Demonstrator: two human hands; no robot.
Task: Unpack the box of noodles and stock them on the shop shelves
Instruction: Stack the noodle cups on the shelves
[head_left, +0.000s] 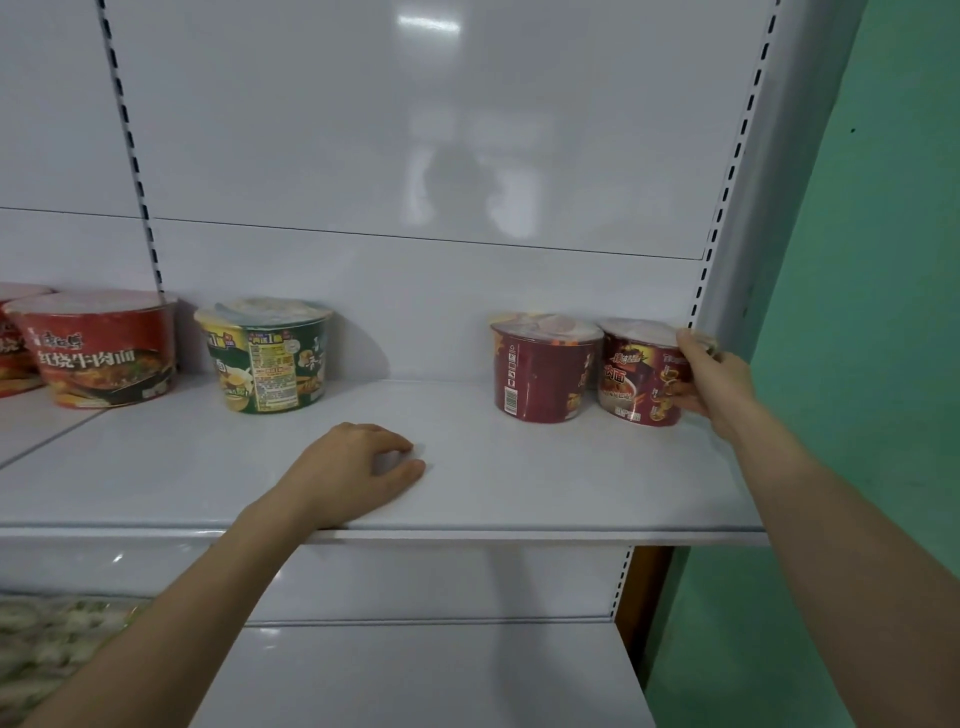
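I see R hand (714, 384) gripping red noodle cup (636, 382), 3 o'clock; L hand (358, 467) loose, resting on shelf (519, 483).

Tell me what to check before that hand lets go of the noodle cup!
1. Right hand grips the end cup: ok.
2. The end cup sits upright on the shelf: ok.
3. Gap to the next cup: cannot tell.
4. The next cup's label faces front: not ok, barcode shows.
5. Left hand rests on the shelf, away from cups: ok.
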